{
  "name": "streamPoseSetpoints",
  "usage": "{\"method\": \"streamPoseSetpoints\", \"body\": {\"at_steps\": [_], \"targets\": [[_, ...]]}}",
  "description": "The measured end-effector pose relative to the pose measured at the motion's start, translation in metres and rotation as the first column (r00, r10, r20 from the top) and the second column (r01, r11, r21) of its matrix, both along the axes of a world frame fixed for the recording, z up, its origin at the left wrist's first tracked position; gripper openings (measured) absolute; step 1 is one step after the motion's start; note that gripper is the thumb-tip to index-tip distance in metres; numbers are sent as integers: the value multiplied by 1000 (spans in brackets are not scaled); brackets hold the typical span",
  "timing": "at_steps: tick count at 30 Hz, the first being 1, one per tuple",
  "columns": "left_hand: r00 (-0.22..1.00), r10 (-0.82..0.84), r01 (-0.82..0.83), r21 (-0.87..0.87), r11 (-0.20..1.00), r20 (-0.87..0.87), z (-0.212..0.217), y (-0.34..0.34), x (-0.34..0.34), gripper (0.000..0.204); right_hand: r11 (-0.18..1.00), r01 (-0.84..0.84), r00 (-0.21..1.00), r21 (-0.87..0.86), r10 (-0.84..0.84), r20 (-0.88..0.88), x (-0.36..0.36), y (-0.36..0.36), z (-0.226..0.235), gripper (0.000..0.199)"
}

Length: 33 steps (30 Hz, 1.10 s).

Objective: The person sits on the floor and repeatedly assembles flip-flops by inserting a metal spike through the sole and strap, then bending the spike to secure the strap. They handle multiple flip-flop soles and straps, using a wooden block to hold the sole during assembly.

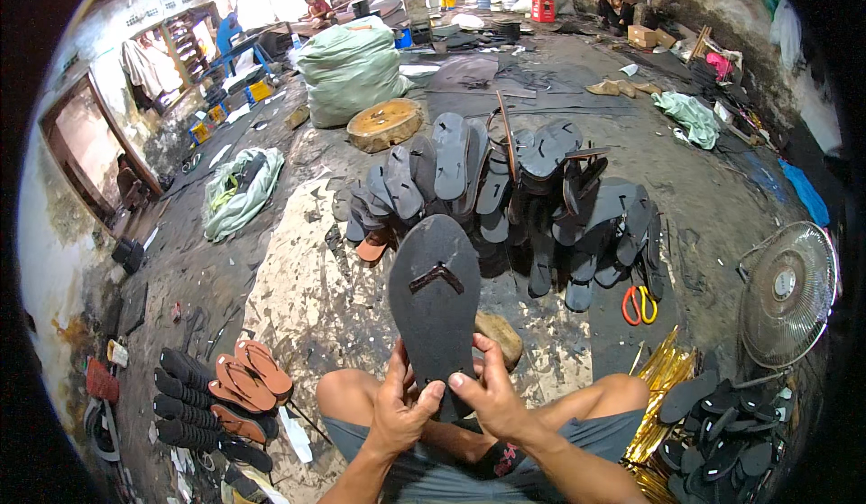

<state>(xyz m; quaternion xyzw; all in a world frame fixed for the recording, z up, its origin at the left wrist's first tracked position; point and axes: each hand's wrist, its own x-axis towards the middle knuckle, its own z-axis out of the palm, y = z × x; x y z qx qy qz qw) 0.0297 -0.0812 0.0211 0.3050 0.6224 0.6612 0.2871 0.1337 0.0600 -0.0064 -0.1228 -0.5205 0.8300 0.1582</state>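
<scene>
A black flip-flop sole [436, 301] stands upright in front of me, its broad end up and a dark V-shaped mark or strap near that end. My left hand [406, 406] grips its narrow lower end from the left, thumb on the face. From the other side my right hand [492, 398] pinches the same end, its thumb close to the left one. The fingers behind the sole are partly hidden. Beyond it, a curved row of dark grey flip-flop soles [449, 157] is stacked on the floor. A rounded stone [499, 340] lies just behind my right hand.
Red-and-yellow-handled scissors [627, 307] lie right of the stacks. Brown sandals [244, 379] sit at lower left, gold strips [663, 405] and black straps or soles [722, 436] at lower right. A fan [787, 295] stands at right; a wooden block [385, 125] and large sack [352, 71] lie beyond.
</scene>
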Motion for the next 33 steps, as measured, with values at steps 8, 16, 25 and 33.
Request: {"method": "streamPoseSetpoints", "body": {"at_steps": [8,16,25,33], "targets": [[983,80,-27,299,954,-166,14,0,-16,116,837,318,944,444,-322,-70,-12,-18,0,82],[787,456,-558,166,813,415,-53,0,-41,62,960,195,980,199,-198,-3,-49,-45,12,79],[295,945,-955,39,293,141,-84,-255,-193,66,946,-224,945,236,152,289,-58,-25,-75,57],[-277,659,-907,-35,-419,-699,-117,-455,-137,53,928,342,912,150,-366,184,-115,146,-113,17]]}}
